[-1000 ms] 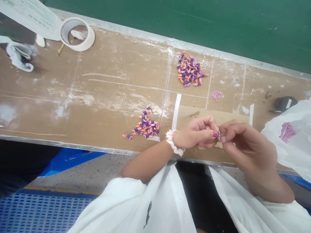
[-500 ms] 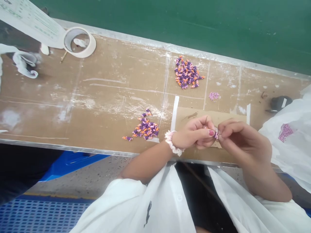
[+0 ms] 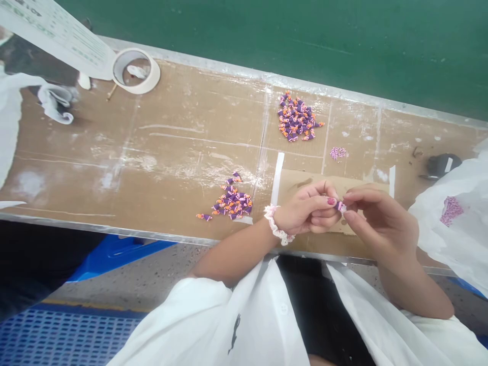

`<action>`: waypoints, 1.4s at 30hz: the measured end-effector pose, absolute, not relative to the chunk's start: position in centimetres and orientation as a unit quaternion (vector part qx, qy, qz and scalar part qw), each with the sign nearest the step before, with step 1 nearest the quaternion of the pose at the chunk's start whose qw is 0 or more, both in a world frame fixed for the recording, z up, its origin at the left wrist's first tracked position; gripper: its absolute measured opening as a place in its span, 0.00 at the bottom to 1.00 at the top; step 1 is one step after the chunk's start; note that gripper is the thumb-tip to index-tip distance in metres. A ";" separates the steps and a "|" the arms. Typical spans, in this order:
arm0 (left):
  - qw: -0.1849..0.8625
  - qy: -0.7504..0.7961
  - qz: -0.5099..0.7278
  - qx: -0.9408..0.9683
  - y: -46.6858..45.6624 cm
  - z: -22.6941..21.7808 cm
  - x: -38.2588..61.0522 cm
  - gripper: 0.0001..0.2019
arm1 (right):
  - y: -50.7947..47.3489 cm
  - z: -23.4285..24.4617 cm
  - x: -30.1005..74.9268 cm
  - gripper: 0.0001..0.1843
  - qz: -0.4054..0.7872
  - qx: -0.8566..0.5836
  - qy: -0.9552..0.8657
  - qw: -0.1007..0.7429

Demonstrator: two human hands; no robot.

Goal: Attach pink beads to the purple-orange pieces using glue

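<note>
My left hand (image 3: 310, 207), with a frilly pink-and-white band at its wrist, pinches a small purple figurine (image 3: 339, 205) between thumb and fingers. The figurine's pale pink and whitish end sticks out toward the right; its other end is hidden in the fingers. Close against that end is my right hand (image 3: 385, 218), thumb and forefinger apart, with nothing visible held in it. Both hands are over a brown cardboard sheet (image 3: 301, 178) taped to the table. Left of them lies a pile of purple, orange and pink figurines (image 3: 232, 202).
A second figurine pile (image 3: 297, 118) lies farther back, beside tiny pink-purple pieces (image 3: 337, 153). A white plastic bag (image 3: 430, 203) with more such pieces is at right, near a black object (image 3: 440, 166). A tape roll (image 3: 152, 76) and printed paper (image 3: 61, 35) sit at left.
My right thumb and forefinger have parted from their pinch at the figurine's end, showing more of it. My left hand keeps its hold. The whole view has shifted slightly.
</note>
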State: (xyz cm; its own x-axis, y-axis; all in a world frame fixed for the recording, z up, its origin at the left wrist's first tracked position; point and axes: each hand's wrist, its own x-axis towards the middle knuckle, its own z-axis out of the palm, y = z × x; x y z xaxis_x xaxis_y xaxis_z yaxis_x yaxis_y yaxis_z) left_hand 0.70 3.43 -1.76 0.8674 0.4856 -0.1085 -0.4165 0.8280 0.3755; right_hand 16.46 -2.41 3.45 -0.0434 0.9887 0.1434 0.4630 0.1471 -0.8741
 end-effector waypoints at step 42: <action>0.874 0.150 0.366 0.283 3.2 -1.1 0.1 0.17 | -2.4 0.6 12.9 0.16 0.228 -0.557 -0.611 0.514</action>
State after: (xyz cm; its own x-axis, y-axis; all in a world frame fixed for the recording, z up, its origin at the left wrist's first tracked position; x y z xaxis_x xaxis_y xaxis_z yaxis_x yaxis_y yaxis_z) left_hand 0.10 3.23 -1.12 0.6873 0.7244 -0.0542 -0.5552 0.5720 0.6038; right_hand 12.89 -2.43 0.56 0.1486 0.9154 0.3740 0.4456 0.2756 -0.8518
